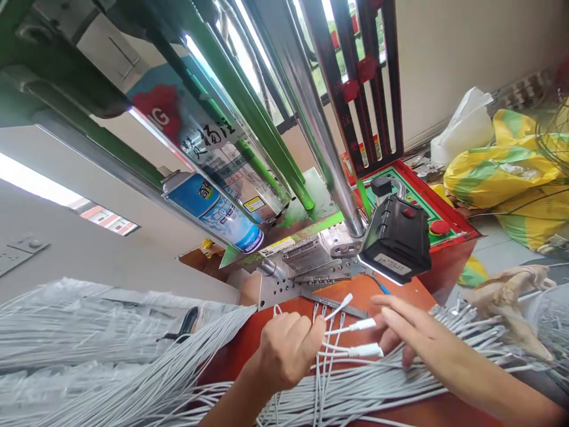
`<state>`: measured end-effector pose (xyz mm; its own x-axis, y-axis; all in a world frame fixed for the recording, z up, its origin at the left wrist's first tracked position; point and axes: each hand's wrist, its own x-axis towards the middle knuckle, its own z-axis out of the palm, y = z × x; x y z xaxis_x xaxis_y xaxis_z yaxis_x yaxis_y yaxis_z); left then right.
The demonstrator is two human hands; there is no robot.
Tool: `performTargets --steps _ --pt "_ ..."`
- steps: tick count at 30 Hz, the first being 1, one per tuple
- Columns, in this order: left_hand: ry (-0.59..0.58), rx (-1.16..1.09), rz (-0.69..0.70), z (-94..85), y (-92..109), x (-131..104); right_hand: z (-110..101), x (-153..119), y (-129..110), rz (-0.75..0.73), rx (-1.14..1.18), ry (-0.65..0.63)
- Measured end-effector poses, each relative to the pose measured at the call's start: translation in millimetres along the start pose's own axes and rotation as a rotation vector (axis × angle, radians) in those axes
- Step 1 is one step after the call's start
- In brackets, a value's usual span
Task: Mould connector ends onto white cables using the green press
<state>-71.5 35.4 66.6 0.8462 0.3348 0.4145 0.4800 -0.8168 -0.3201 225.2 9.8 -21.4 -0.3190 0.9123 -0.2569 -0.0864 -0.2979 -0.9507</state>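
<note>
My left hand (pixel 291 347) is closed in a fist around several white cables. Their white moulded connectors (pixel 365 351) stick out to the right of the fist. My right hand (pixel 406 326) is just right of these connector ends, fingers stretched out and slightly apart, with nothing visible in it; whether a fingertip touches a connector I cannot tell. Below both hands lies a thick bundle of white cables (pixel 377 382) on the red-brown tabletop (pixel 284 323). A few thin cables with metal-tipped ends (pixel 323 309) lie behind my left fist, near a flat metal bar (pixel 340 305).
Ahead stands a green machine with a steel column (pixel 324 136) and a metal mould (pixel 306 267). A blue spray can (pixel 213 210), a black lamp box (pixel 395 240) and a red control panel (pixel 440 228) are close by. Cable piles (pixel 89 350) fill the left; yellow bags (pixel 507 172) lie right.
</note>
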Motion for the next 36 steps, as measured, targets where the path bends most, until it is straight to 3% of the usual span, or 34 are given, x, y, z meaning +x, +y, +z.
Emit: performTargets --steps 3,6,13,18,22,25,31,36 --pt "-0.030 0.054 0.023 -5.8 -2.1 -6.7 33.2 19.8 -19.1 0.002 0.033 -0.152" --pt "-0.049 0.073 0.036 -10.5 -5.5 -9.6 46.3 25.2 -28.1 -0.048 0.101 -0.154" --pt "-0.086 0.127 0.083 -12.9 -10.1 -2.6 46.4 20.1 -24.4 -0.134 0.071 -0.070" --pt "-0.049 0.030 0.052 -14.6 -7.6 -1.0 41.4 31.7 -8.6 0.007 0.050 -0.017" --pt "-0.036 0.028 0.097 -19.8 -2.3 2.7 46.4 40.2 -6.5 0.058 0.225 -0.134" --pt "-0.030 0.021 0.157 -24.4 4.3 5.8 50.2 42.3 -9.6 0.052 0.314 -0.113" --pt "-0.055 -0.144 0.137 -32.0 17.1 11.1 48.8 40.9 -5.8 0.029 0.326 -0.094" --pt "-0.029 -0.022 0.193 -37.5 22.5 13.8 47.5 33.8 -3.3 0.106 0.193 -0.075"
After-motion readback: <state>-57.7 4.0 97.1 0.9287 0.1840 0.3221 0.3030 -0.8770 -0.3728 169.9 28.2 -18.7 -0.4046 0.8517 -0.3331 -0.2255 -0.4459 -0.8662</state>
